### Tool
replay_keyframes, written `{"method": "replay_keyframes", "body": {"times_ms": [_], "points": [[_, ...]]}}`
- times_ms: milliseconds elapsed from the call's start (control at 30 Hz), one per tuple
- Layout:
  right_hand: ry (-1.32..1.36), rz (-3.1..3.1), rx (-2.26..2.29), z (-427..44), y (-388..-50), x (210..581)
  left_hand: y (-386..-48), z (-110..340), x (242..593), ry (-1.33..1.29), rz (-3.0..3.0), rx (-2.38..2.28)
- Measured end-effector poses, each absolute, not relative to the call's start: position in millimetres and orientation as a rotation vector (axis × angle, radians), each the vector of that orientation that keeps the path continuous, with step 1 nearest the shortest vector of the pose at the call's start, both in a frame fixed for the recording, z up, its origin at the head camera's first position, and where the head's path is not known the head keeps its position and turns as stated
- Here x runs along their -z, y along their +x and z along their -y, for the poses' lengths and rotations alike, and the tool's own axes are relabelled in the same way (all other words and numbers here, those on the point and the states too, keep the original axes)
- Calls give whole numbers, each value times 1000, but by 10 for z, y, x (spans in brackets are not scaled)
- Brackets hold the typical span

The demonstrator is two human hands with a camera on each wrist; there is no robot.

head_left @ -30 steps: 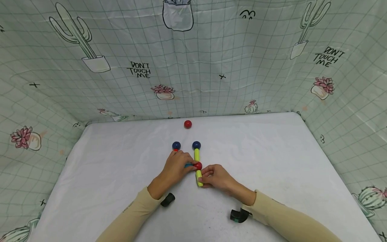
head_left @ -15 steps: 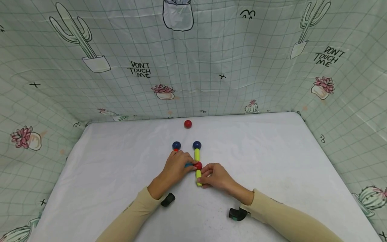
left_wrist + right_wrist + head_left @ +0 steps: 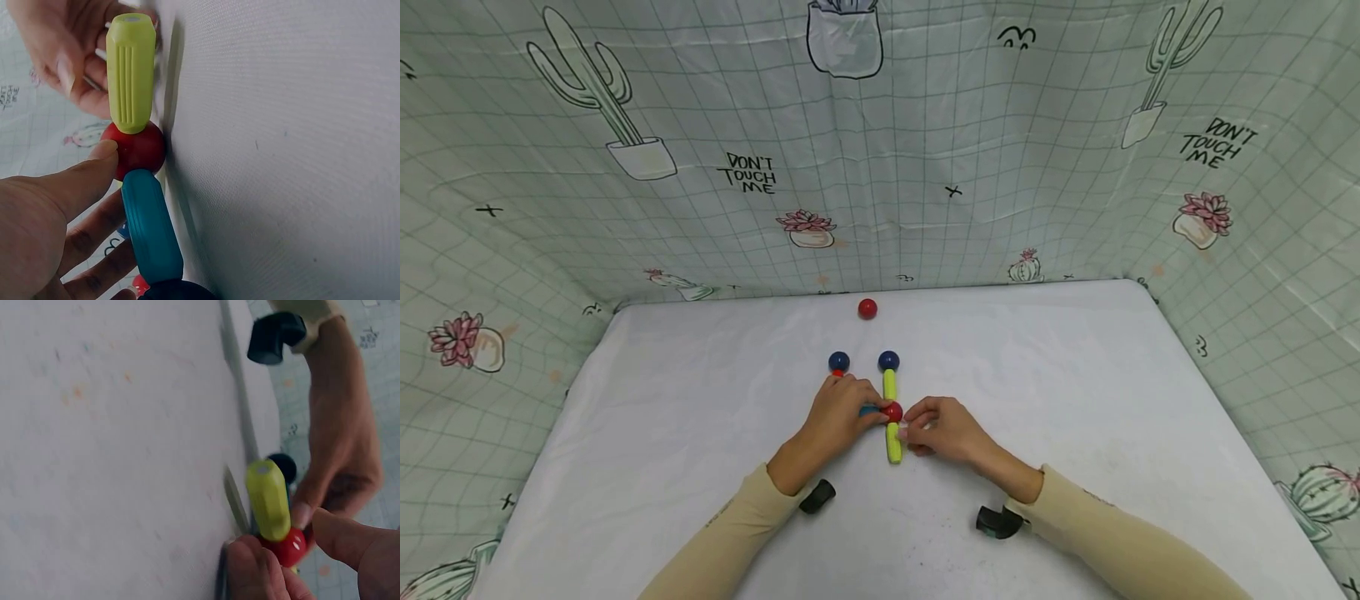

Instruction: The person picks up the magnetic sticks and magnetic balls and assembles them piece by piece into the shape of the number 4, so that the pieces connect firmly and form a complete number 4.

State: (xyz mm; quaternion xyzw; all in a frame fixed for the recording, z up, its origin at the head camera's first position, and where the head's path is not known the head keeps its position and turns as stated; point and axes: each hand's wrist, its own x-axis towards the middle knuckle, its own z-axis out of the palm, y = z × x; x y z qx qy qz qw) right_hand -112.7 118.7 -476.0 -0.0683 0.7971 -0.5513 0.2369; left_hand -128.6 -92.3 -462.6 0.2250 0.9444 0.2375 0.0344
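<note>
My left hand (image 3: 838, 412) pinches a red ball (image 3: 134, 150) between thumb and fingers, at a joint of magnetic-toy-like rods and balls. From this ball a yellow rod (image 3: 893, 443) points toward me, its near end bare. Another yellow rod (image 3: 890, 385) leads away to a dark blue ball (image 3: 889, 360). A teal-blue rod (image 3: 153, 228) joins the red ball to a dark ball (image 3: 178, 290) under my left palm. My right hand (image 3: 947, 429) hovers just right of the near yellow rod, fingers loosely bent, thumb and fingertips apart and holding nothing.
A loose red ball (image 3: 867, 309) lies near the back edge of the white-covered table (image 3: 1075, 375). Beyond my left hand sit another dark blue ball (image 3: 838, 361) and part of a red rod (image 3: 838, 373). A patterned cloth (image 3: 880, 167) hangs behind the table.
My right hand has let go of the near yellow rod and shifted slightly right and away from me. The rod stays attached to the red ball. My left hand has kept its hold.
</note>
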Motion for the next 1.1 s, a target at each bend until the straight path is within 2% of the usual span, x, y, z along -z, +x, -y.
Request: {"method": "replay_keyframes", "body": {"times_ms": [467,800,1100], "points": [[-94,-2285,1569,-1312,-1736,4634,-1299,927,4638,695,-2902,-720],[-100,-2348,1598,-1138,-2190,4559,-1304,903,4656,684,-2938,-672],[-103,-2429,1572,-940,-2465,4607,-1293,883,4656,651,-2934,-676]]}}
